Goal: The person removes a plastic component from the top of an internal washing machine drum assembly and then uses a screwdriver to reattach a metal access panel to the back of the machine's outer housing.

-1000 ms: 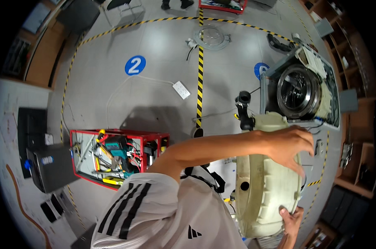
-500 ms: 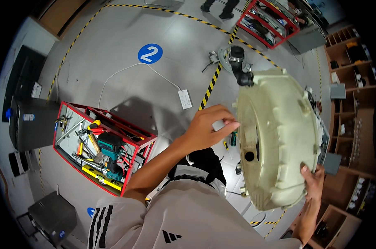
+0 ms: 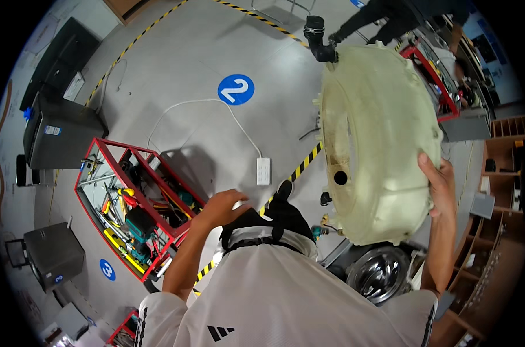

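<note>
My right hand [image 3: 440,184] grips the outer side of a large cream plastic washing machine tub [image 3: 395,144], thumb on its wall and fingers partly hidden. The tub is held up on edge, its open ring side turned left, with a round dark hole low on its inner face. A black rubber hose [image 3: 322,40] with a clamp sticks out at its upper left. My left hand [image 3: 223,208] hangs in the air in front of my waist, away from the tub, fingers apart and holding nothing. Below the tub lies a round glass washing machine door [image 3: 379,273].
Left of me stands a red tool cart [image 3: 158,202] with pliers, a drill and a yellow level. A white power strip [image 3: 263,171] and its cable lie on the floor. Shelves [image 3: 482,260] line the right. Another person [image 3: 384,17] stands at the far right by a second cart.
My left hand has drawn back from beside the tub's opening toward my waist. The tub has shifted up and slightly left in view, still in my right hand. My view has turned; the glass door now shows.
</note>
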`<state>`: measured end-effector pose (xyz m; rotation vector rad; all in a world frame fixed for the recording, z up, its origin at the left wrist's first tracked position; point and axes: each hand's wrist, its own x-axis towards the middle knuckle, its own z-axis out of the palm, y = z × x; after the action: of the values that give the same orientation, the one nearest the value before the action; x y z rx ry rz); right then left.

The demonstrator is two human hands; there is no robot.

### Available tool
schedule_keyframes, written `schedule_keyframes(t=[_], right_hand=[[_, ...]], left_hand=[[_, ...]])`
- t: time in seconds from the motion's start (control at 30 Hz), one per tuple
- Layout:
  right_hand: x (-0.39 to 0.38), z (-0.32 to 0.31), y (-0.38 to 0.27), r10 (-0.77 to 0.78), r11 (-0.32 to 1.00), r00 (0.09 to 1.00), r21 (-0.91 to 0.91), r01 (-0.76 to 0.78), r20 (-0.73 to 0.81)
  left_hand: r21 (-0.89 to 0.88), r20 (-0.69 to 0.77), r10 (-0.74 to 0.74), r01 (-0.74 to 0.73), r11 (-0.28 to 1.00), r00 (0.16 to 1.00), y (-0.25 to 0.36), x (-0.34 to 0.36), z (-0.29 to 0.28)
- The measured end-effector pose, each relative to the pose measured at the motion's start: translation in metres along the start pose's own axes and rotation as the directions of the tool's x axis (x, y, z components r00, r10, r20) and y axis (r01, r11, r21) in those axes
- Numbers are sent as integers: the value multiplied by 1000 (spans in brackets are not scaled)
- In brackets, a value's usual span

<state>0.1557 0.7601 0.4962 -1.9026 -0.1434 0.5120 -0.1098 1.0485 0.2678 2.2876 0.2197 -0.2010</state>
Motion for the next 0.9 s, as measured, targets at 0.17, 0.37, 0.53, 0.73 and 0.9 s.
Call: schedule_keyframes(t=[0.17,0.37,0.53,0.73,0.9], right_hand=[[144,25,-28,-48,999,997,-4,48,64],[326,103,-47,-17,999,989,49,10,146],[469,191,-36,80,993,987,80,-92,137],[646,317,4,53,994,985,-84,-67,-161],[759,396,62,-31,981,965,-193,-20,-260]], left_hand=[[-152,-110,-350,332,931,930,-42,21,-15],[-378,-101,-535,465,800,839,-105,53,-35],[-363,-41,-598,546,755,800,-195,117,-64],[-471,-123,-643,526,708,756,-289,176,-159],[-479,-39,-797,689,544,603,-345,148,-203]])
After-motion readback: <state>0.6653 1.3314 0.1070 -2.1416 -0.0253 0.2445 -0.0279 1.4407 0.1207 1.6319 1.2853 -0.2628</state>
